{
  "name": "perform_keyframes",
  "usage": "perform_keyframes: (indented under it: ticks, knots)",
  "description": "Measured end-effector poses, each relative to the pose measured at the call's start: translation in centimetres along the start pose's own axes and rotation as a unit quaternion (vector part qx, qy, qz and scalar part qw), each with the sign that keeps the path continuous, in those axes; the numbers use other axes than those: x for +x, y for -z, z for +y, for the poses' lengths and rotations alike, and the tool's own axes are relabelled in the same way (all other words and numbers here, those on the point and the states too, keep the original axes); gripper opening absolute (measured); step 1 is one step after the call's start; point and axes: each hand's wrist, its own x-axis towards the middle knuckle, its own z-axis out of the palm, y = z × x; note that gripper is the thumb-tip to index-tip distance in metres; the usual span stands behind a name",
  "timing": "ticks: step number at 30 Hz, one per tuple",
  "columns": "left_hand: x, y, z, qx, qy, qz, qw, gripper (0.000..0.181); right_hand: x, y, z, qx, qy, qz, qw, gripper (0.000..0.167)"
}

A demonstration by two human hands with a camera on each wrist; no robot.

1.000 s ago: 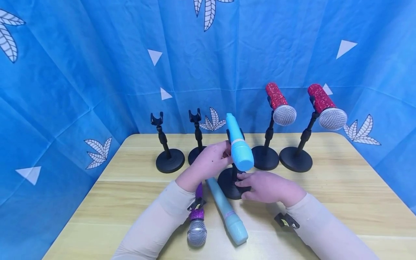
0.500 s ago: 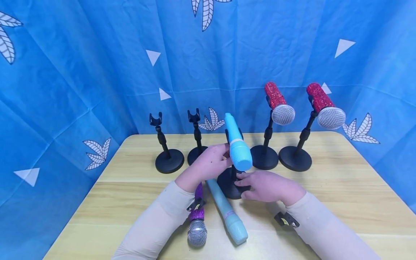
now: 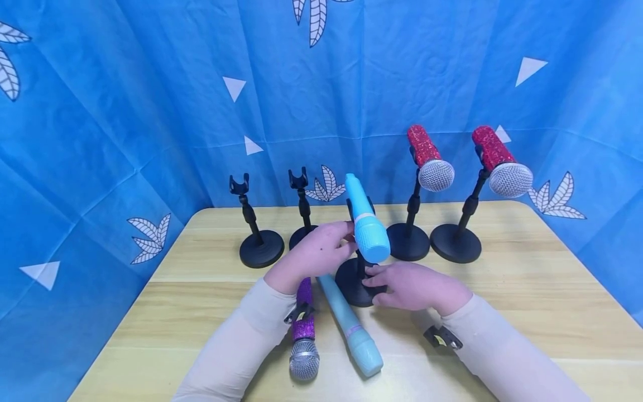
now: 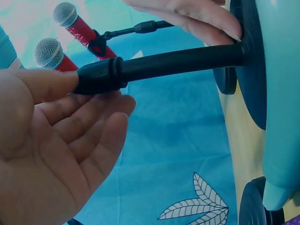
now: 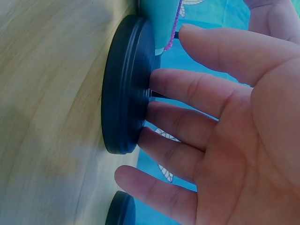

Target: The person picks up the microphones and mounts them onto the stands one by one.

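A bright blue microphone [image 3: 370, 234] sits tilted in the holder of a black desktop stand [image 3: 346, 282], its head toward me. My left hand [image 3: 321, 248] pinches the stand's upper collar [image 4: 99, 76] between thumb and fingers, just below the holder. Low down, my right hand [image 3: 414, 286] rests its nearly straight fingertips on the round base [image 5: 126, 89], close to the pole. Under my left forearm lies a purple glitter microphone [image 3: 303, 330] with a silver grille, partly hidden by the wrist. Beside it, a pale teal microphone [image 3: 346, 321] lies slantwise on the table.
Two black stands with bare holders, one at far left [image 3: 261, 247] and another [image 3: 300, 192] behind my left hand, stand at the back. Rightward, two more stands hold red glitter microphones [image 3: 424, 146] [image 3: 492, 148]. A blue curtain [image 3: 301, 100] backs the wooden table [image 3: 166, 335].
The head view has shifted slightly. My left wrist has moved a little leftward while its fingers stay on the stand's collar. The right hand keeps its place at the base.
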Motion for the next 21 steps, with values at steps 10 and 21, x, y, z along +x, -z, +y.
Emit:
perform_keyframes:
  ticks: [10,21]
  knots:
    - [0.3,-0.31,0.9,0.036,0.047,0.042,0.9973,0.015,0.1,0.04,0.06,-0.002,-0.002,0.008,1.0,0.041]
    - [0.16,-0.32,0.63,0.028,0.052,0.043,0.9973,0.013,0.65,-0.54,0.16,-0.001,-0.01,0.095,0.9954,0.021]
